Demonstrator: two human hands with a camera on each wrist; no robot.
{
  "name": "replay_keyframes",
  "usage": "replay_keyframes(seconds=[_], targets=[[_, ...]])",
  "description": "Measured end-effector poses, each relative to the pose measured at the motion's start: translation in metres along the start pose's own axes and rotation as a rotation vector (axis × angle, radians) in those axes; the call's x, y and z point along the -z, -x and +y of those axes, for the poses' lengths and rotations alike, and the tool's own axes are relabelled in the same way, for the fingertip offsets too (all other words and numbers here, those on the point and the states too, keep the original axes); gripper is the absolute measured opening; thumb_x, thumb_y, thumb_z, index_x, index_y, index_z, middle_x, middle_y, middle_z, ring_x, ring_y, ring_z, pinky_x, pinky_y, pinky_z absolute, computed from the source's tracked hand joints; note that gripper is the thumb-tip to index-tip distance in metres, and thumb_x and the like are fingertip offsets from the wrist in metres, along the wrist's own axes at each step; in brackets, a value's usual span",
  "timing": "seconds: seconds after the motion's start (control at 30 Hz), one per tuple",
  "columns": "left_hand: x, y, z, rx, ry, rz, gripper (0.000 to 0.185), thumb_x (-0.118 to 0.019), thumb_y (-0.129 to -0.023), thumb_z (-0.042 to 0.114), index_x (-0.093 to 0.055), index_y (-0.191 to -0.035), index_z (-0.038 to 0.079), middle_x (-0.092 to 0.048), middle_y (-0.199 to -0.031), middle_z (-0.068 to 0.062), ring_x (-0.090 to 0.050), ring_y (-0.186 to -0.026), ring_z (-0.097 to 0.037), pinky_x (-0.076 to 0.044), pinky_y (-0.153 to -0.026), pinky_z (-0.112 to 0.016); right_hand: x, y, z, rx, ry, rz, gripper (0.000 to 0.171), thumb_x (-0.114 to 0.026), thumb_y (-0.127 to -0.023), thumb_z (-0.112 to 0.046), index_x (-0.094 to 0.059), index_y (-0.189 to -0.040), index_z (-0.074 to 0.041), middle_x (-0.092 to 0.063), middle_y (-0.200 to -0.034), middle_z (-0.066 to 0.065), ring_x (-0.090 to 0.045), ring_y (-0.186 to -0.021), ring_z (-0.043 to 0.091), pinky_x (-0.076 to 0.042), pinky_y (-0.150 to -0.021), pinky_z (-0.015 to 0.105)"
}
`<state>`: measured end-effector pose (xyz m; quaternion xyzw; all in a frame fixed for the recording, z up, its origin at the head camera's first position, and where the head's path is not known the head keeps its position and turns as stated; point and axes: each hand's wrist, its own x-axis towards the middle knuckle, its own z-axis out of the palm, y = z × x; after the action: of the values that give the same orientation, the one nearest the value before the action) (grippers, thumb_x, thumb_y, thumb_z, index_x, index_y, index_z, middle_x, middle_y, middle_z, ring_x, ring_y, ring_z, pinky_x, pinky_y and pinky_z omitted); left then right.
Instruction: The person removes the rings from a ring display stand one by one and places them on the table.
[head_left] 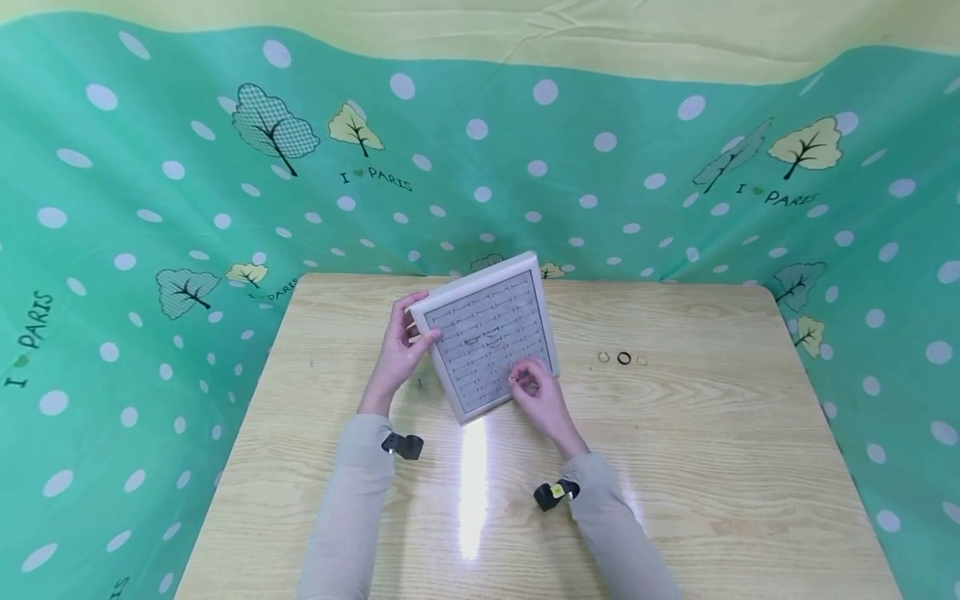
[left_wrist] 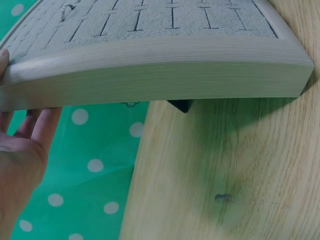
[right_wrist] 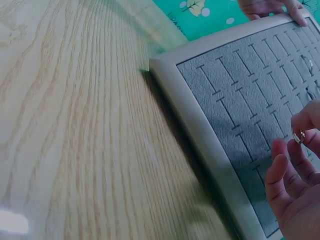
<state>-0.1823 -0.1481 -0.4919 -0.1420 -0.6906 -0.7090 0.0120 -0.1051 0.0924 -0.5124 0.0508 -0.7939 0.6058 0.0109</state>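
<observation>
As the display tray [head_left: 480, 286] slants down toward me, its pale frame runs round a grey lining [right_wrist: 225, 90] cut with rows of narrow slots. Over the lower right part of that lining my right grip [head_left: 538, 396] is closed to a pinch, the thumb and a finger meeting on a small gold-toned ring [right_wrist: 299, 136]; whether it touches the lining, I cannot tell. Farther up, near the middle of the tray, a few slim rings [head_left: 492, 342] sit in the slots, their curves standing up from the lining. Beyond them my left grip [head_left: 400, 350] has the upper left corner, thumb over the front of the frame and fingers behind, parted about as wide as the tray is thick. That side is raised off the counter [head_left: 712, 458], and a small dark corner [left_wrist: 182, 105] that I can't identify shows beneath it. To the tray's right, apart from it, a dark ring [head_left: 618, 358] lies on the counter between two paler ones. Behind everything hangs a green cloth [head_left: 442, 117] with white dots and printed trees.
</observation>
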Motion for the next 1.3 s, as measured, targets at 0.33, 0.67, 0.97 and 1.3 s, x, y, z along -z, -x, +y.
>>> replay_keyframes(seconds=[0.33, 0.67, 0.97, 1.3], targets=[[-0.001, 0.001, 0.012, 0.019, 0.025, -0.029, 0.058, -0.057, -0.089, -0.014, -0.032, -0.139, 0.000, -0.054, -0.115, -0.010, -0.060, -0.091, -0.023, -0.058, -0.076, -0.032, 0.015, 0.004, 0.014, -0.054, 0.010, 0.049, 0.010, -0.061, -0.083, 0.010, -0.060, -0.093, 0.009, -0.055, -0.106, 0.019, -0.055, -0.084, 0.025, -0.048, -0.067, 0.020], [-0.004, 0.003, 0.024, 0.009, 0.021, -0.039, 0.057, -0.058, -0.089, -0.013, -0.032, -0.138, 0.000, -0.055, -0.114, -0.013, -0.060, -0.091, -0.022, -0.058, -0.075, -0.032, 0.033, 0.007, 0.020, -0.081, 0.034, 0.105, 0.011, -0.060, -0.085, 0.010, -0.059, -0.096, 0.011, -0.054, -0.105, 0.023, -0.057, -0.085, 0.030, -0.048, -0.069, 0.023], [0.000, 0.001, 0.004, 0.015, 0.033, -0.023, 0.058, -0.060, -0.090, -0.009, -0.034, -0.139, 0.006, -0.054, -0.117, -0.014, -0.060, -0.091, -0.022, -0.057, -0.075, -0.032, 0.052, 0.005, 0.052, -0.097, 0.051, 0.148, 0.010, -0.061, -0.087, 0.005, -0.061, -0.097, 0.006, -0.054, -0.108, 0.017, -0.058, -0.083, 0.026, -0.049, -0.067, 0.020], [0.001, 0.000, -0.001, 0.004, 0.028, -0.017, 0.057, -0.060, -0.090, -0.008, -0.035, -0.139, 0.007, -0.054, -0.117, -0.019, -0.060, -0.091, -0.023, -0.058, -0.075, -0.033, 0.073, 0.008, 0.079, -0.127, 0.083, 0.196, 0.014, -0.061, -0.089, 0.005, -0.061, -0.102, 0.007, -0.055, -0.114, 0.019, -0.057, -0.087, 0.022, -0.048, -0.073, 0.017]])
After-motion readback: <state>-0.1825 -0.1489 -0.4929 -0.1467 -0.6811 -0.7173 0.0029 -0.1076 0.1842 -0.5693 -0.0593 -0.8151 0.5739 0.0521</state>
